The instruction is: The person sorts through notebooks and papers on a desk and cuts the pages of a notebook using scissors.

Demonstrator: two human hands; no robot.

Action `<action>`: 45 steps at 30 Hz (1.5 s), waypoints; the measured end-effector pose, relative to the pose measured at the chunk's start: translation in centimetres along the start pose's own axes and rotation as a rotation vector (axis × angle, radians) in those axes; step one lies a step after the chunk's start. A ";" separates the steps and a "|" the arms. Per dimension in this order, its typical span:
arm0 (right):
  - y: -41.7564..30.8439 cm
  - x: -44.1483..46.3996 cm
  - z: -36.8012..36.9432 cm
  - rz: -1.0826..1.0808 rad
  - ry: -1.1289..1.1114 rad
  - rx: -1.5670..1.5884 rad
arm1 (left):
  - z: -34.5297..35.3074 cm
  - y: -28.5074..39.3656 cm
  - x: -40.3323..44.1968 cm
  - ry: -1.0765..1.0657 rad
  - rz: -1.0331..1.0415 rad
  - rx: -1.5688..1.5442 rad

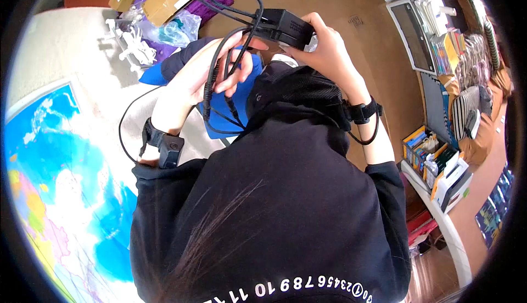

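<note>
A black box-shaped power adapter [285, 27] with faint printing on its side is held up in front of me. My right hand [326, 48] grips its right end between thumb and fingers. Loops of black cable [207, 91] hang through the curled fingers of my left hand [222, 72], just left of the adapter. Some cable ends stick out to the upper left, while others dangle below the hand. Part of the left fingers is hidden behind the cable. Both wrists carry black strapped-on devices; the left one [171, 149] is a small box.
At left, a world map [71, 193] lies on a pale table. Cardboard boxes [166, 0], purple cloth and clear plastic bags are at the upper left, near a white rack [134, 48]. Shelves with books [447, 50] and a box of papers [433, 152] stand at right.
</note>
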State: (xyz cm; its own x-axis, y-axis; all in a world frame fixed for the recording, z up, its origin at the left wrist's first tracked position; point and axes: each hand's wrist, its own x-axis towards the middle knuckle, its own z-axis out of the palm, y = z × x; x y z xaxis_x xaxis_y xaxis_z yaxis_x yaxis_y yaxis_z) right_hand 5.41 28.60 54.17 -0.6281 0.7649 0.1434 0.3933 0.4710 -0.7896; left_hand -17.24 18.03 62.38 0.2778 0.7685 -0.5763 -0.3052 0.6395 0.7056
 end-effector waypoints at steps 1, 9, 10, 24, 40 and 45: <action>0.7 -0.3 0.2 0.034 0.016 0.020 | 0.3 -0.4 0.8 0.041 0.035 0.023; 1.2 -2.1 -1.7 0.088 0.168 -0.232 | 4.4 -1.7 6.0 -0.126 -0.018 0.184; 0.6 -2.2 -1.9 0.108 0.205 -0.227 | 4.9 -1.7 6.3 -0.149 0.012 0.185; -0.5 -2.7 -4.7 0.243 0.391 -0.109 | -2.1 -6.8 10.9 -0.071 -0.150 0.312; 2.2 -4.6 -3.3 0.279 0.350 0.262 | 1.2 -10.8 13.3 -0.152 0.361 1.133; 2.1 -5.0 -3.1 0.280 0.365 0.326 | 1.5 -12.8 16.0 -0.248 0.614 1.220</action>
State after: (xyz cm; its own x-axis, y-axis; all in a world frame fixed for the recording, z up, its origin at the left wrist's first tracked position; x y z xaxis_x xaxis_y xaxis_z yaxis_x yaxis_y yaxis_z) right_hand 11.43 27.07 53.66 -0.2334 0.9709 0.0532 0.2471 0.1121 -0.9625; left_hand -7.53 22.07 44.73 0.5825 0.8113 -0.0493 0.5081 -0.3162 0.8011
